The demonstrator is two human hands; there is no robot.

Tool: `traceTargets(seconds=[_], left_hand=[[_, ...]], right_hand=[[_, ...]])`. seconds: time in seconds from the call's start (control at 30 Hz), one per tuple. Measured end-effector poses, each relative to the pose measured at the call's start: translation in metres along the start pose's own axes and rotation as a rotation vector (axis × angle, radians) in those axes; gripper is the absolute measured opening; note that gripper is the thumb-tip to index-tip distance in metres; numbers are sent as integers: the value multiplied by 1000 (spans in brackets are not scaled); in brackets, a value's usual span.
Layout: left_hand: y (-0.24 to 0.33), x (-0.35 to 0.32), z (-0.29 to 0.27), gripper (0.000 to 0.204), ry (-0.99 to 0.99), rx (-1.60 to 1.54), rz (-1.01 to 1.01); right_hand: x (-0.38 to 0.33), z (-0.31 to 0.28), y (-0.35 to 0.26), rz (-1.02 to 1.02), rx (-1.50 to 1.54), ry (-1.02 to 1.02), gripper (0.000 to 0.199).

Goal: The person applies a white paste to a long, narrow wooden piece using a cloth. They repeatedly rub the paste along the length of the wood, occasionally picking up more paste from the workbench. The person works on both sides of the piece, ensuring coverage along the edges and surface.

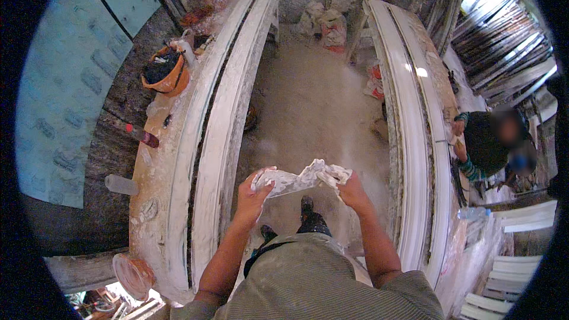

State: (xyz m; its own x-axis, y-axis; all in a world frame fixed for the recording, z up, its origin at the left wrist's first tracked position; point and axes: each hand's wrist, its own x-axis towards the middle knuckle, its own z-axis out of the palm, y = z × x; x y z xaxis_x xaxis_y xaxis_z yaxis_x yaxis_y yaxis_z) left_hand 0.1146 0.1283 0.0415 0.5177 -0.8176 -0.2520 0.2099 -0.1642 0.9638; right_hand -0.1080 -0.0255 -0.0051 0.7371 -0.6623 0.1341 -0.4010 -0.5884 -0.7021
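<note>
White, goopy-looking sheet (287,185): my left hand (253,192) and right hand (352,190) are gripping its ends, midair between the worktops' (159,181) inner edges. Guessing it's going to be light, floppy, slippery; ends are probably holding best.

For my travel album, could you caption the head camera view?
Left hand and right hand hold crumpled white material above a dusty floor.

Wht. clump (313,173) rough; rt. strips (404,112) smooth, glossy; orange bkt. (176,80) plastic; flr. (308,89) matt.
</note>
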Motion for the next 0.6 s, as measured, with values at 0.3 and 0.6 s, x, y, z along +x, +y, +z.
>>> traceTargets(seconds=[0.3,0.6], left_hand=[[-37,-39,-52,32,-234,52,-54],[-16,-39,-79,33,-312,-111,-52]], right_hand=[[-170,43,-3,442,-227,12,33],[-318,85,31,1099,-645,-28,38]])
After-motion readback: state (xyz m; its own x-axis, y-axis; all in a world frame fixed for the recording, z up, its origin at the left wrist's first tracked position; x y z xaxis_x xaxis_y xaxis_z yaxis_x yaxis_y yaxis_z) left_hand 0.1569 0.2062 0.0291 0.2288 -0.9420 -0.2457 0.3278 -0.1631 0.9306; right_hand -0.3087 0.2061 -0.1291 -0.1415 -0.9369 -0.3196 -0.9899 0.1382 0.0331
